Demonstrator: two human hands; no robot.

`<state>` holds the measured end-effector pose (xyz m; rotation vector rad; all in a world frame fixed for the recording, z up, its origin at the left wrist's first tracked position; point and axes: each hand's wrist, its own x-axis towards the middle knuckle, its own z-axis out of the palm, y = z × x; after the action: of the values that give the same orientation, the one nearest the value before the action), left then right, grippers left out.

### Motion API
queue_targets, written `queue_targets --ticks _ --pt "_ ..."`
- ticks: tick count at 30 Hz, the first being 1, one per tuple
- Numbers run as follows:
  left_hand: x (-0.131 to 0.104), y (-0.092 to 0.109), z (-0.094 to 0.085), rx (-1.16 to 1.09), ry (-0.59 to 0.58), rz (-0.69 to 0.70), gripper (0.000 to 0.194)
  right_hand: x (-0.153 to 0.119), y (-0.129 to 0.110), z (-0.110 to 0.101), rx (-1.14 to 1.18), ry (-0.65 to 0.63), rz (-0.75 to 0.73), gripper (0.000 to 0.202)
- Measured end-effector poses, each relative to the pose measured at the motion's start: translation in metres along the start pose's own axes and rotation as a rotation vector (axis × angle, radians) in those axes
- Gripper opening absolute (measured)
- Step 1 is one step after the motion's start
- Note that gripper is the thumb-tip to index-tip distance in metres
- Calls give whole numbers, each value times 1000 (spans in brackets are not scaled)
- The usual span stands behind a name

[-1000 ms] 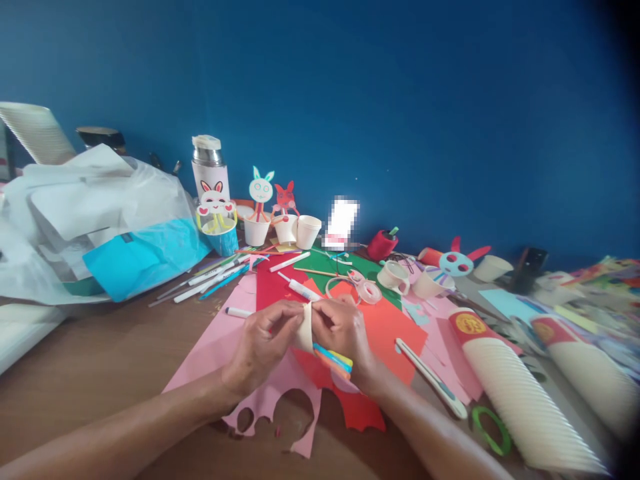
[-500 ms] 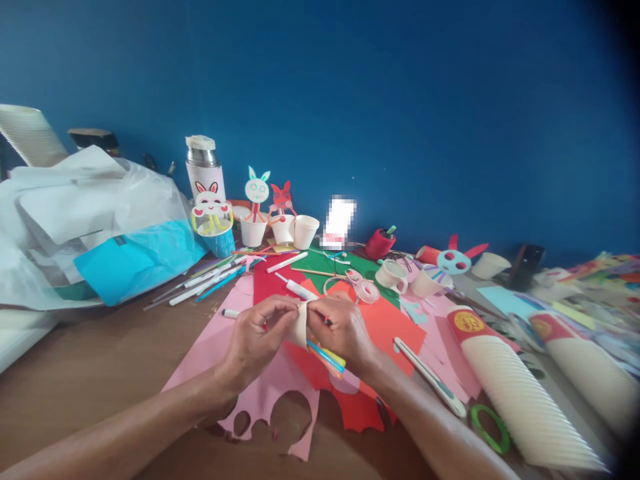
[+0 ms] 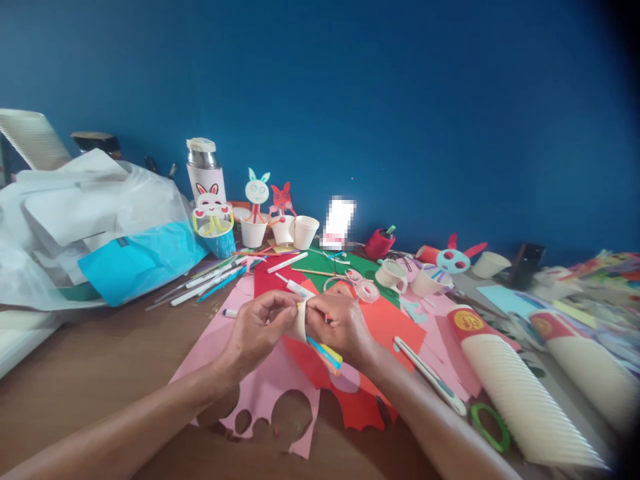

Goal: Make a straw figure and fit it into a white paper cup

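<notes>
Between my two hands is a small white paper cup [image 3: 300, 325], tilted on its side with its rim to the right. My left hand [image 3: 257, 328] grips the cup from the left, thumb and fingers closed on it. On the other side, my right hand [image 3: 340, 325] has its fingers curled at the rim, pinching it. Blue, yellow and orange straw-like strips [image 3: 324, 352] stick out of the cup under my right hand. Beneath lie pink paper [image 3: 210, 360] with round cut-outs and orange-red paper [image 3: 395, 330]. A white marker [image 3: 300, 289] lies just beyond the hands.
Several rabbit-faced cups, one with a white face [image 3: 257, 191], stand at the back beside a flask [image 3: 205, 163]. Right are a box cutter [image 3: 430, 377], green tape [image 3: 490, 428] and a stack of paper cups [image 3: 525, 400]. A plastic bag [image 3: 150, 193] of paper sits left.
Both hands stay at the cup with only slight shifts of the fingers. The strips sticking out have moved a little to the left.
</notes>
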<state>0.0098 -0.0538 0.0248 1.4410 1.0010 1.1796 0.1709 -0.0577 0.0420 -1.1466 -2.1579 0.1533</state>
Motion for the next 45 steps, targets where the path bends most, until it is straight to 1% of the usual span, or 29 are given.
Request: queue_targets --ticks 2,4,9,13,19,21,24,28,32,37,45 --pt "1 0 0 -51 -15 -41 16 1 1 -2 12 -30 -12 23" --pt "2 -2 0 -54 -24 -43 17 1 3 -1 20 -38 -21 23" --pt "1 -6 -1 41 -31 -27 14 -3 6 8 -16 8 -26 25" --pt "0 -7 0 58 -30 -31 13 -4 3 10 -65 16 -12 24" --pt "3 0 0 -74 -4 -120 18 0 -2 4 -118 20 8 27" --pt "5 3 -1 -82 9 -135 20 0 -3 3 -128 21 16 27" --pt "6 2 -2 -21 7 -102 19 0 -3 3 -140 13 21 26" --pt "5 -5 -4 89 -3 -30 18 -1 -1 5 -126 -12 12 26" --pt "4 -7 -4 199 -6 25 19 0 0 7 -129 7 -23 27" --pt "4 -4 -6 353 -29 138 18 -1 -3 5 -106 -17 28 25" --pt "5 -5 -9 486 43 201 17 -1 -5 6 -74 -63 83 25"
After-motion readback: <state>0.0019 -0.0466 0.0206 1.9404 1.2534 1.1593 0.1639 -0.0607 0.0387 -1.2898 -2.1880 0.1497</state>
